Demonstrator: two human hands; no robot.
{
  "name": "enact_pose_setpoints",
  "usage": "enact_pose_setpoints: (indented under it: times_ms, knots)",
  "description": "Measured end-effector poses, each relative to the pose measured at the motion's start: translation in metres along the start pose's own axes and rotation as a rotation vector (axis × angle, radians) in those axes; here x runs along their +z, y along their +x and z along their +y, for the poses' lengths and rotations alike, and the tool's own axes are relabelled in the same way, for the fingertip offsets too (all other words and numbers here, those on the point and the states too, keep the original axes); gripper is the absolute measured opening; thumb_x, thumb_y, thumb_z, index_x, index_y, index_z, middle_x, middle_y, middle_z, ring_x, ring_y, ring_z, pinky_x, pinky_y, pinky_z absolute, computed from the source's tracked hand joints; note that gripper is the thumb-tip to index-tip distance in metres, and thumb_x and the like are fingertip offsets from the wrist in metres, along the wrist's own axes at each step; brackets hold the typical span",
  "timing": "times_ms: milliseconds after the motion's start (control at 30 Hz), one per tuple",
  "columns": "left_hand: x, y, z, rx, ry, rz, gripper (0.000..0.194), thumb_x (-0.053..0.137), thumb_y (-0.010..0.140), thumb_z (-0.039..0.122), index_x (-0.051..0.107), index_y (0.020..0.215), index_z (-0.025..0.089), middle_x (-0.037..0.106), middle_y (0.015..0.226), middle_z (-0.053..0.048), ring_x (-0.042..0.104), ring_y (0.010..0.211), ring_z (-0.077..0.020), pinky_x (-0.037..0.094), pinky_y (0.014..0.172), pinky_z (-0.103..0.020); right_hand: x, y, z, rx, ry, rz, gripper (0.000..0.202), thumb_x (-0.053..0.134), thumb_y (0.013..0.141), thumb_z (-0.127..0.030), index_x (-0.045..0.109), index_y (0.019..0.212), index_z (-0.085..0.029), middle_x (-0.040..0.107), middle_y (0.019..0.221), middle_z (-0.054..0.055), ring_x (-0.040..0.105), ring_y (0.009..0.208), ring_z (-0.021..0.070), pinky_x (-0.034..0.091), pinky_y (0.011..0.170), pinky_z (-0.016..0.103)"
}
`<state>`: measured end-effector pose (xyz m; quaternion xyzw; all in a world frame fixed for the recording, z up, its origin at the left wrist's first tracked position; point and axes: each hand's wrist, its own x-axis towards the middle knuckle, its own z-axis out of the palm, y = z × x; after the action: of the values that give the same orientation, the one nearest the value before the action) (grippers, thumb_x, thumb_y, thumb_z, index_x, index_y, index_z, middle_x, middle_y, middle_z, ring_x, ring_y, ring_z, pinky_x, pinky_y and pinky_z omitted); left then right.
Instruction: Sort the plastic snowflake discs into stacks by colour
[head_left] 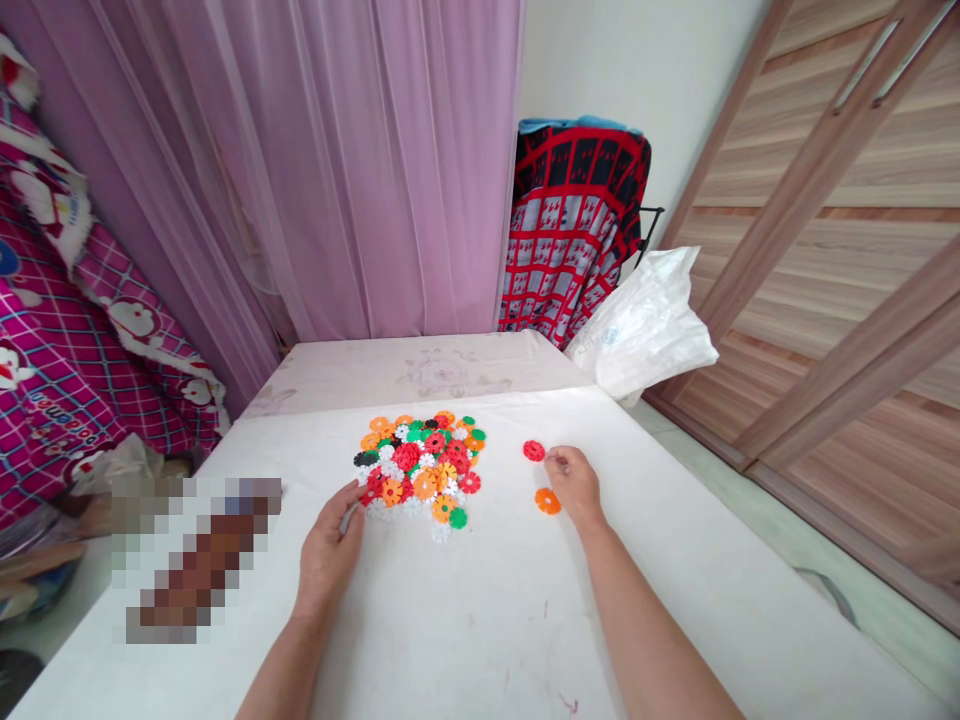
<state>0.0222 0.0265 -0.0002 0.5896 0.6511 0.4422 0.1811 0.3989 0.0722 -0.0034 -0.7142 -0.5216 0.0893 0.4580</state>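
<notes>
A heap of flower-shaped plastic discs [425, 485] in red, orange, green, white and black lies on the white-covered table [465, 620]. My left hand [330, 545] rests at the heap's left edge, thumb and forefinger slightly apart beside a red disc. To the right of the heap, my right hand [576, 485] has its fingers pinched together at the rim of a single red disc [533, 451]. An orange disc [547, 501] lies separately just below, close to the same hand.
A white plastic bag [645, 325] hangs at the table's far right corner. Behind stand a cloth-draped chair [562, 230] and a purple curtain [360, 170]. Wooden wardrobe doors [817, 250] line the right. A pink patterned blanket [97, 340] is at left, near a pixelated patch.
</notes>
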Motion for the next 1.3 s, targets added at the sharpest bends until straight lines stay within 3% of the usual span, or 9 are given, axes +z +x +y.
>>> enact_pose_setpoints:
  times_ms: [133,333,433,633,767,900,1067,1167,1300]
  knots:
    - [0.001,0.0,-0.001,0.029,-0.013,0.009,0.036,0.047,0.082,0.039,0.066,0.109,0.025,0.063,0.128,-0.004,0.059,0.117,-0.0214,0.042,0.106,-0.038,-0.011,-0.023,-0.003,-0.035,0.04,-0.098,0.021,0.055,0.07,-0.038,0.06,0.081,-0.022,0.065,0.088,0.004,0.06,0.082,0.0194,0.048,0.081,0.035]
    - [0.002,-0.001,0.0,0.053,-0.012,0.018,0.035,0.046,0.082,0.039,0.067,0.107,0.025,0.065,0.125,-0.004,0.06,0.114,-0.0211,0.044,0.104,-0.038,-0.034,-0.047,-0.004,-0.295,-0.045,-0.308,0.025,0.061,0.067,-0.033,0.064,0.089,-0.022,0.068,0.104,0.005,0.059,0.101,0.0223,0.043,0.094,0.038]
    - [0.001,-0.001,0.001,0.067,-0.003,0.026,0.033,0.047,0.082,0.037,0.068,0.104,0.025,0.066,0.122,-0.004,0.061,0.113,-0.0207,0.045,0.102,-0.037,-0.035,-0.046,0.001,-0.305,-0.085,-0.277,0.019,0.054,0.074,-0.029,0.065,0.088,-0.021,0.07,0.096,0.005,0.06,0.094,0.021,0.044,0.09,0.036]
    - [0.001,-0.001,0.002,0.075,0.016,0.035,0.033,0.046,0.082,0.036,0.068,0.104,0.025,0.067,0.122,-0.004,0.062,0.112,-0.0211,0.047,0.1,-0.038,-0.026,-0.039,0.005,-0.278,-0.259,-0.083,0.016,0.051,0.077,-0.024,0.065,0.084,-0.021,0.068,0.089,0.006,0.058,0.087,0.0221,0.043,0.084,0.035]
    - [0.001,-0.001,0.005,0.074,0.025,0.027,0.033,0.046,0.082,0.033,0.068,0.106,0.026,0.066,0.122,-0.004,0.061,0.113,-0.0211,0.046,0.101,-0.038,-0.008,-0.049,-0.026,-0.416,-0.236,-0.01,0.016,0.051,0.081,-0.023,0.066,0.087,-0.021,0.068,0.099,0.007,0.056,0.094,0.0223,0.041,0.086,0.035]
    - [0.001,-0.001,0.008,0.081,0.029,0.016,0.034,0.045,0.083,0.032,0.067,0.107,0.025,0.066,0.123,-0.004,0.061,0.114,-0.021,0.046,0.102,-0.038,0.026,-0.06,-0.078,-0.582,-0.132,-0.162,0.015,0.054,0.082,-0.02,0.067,0.089,-0.023,0.068,0.102,0.004,0.055,0.097,0.0197,0.041,0.088,0.032]
    - [0.003,-0.001,0.006,0.057,0.008,0.035,0.033,0.045,0.083,0.032,0.068,0.106,0.025,0.066,0.122,-0.004,0.061,0.113,-0.0206,0.045,0.102,-0.037,0.058,-0.054,-0.119,-0.422,-0.197,-0.271,0.015,0.056,0.081,-0.021,0.067,0.09,-0.024,0.07,0.092,0.003,0.057,0.09,0.0197,0.043,0.08,0.03]
    - [0.003,-0.002,0.006,0.062,-0.012,0.025,0.033,0.046,0.083,0.032,0.067,0.107,0.026,0.066,0.123,-0.003,0.06,0.114,-0.0202,0.044,0.103,-0.037,0.068,-0.047,-0.121,-0.254,-0.192,-0.366,0.017,0.055,0.079,-0.018,0.066,0.088,-0.027,0.071,0.082,-0.002,0.059,0.082,0.0171,0.042,0.07,0.027]
    - [0.002,-0.002,0.009,0.037,-0.019,0.009,0.034,0.045,0.083,0.033,0.067,0.108,0.025,0.065,0.124,-0.003,0.059,0.116,-0.0205,0.043,0.104,-0.038,0.077,-0.044,-0.11,-0.057,0.028,-0.457,0.021,0.053,0.075,-0.019,0.065,0.091,-0.026,0.07,0.077,-0.005,0.061,0.068,0.0135,0.044,0.063,0.025]
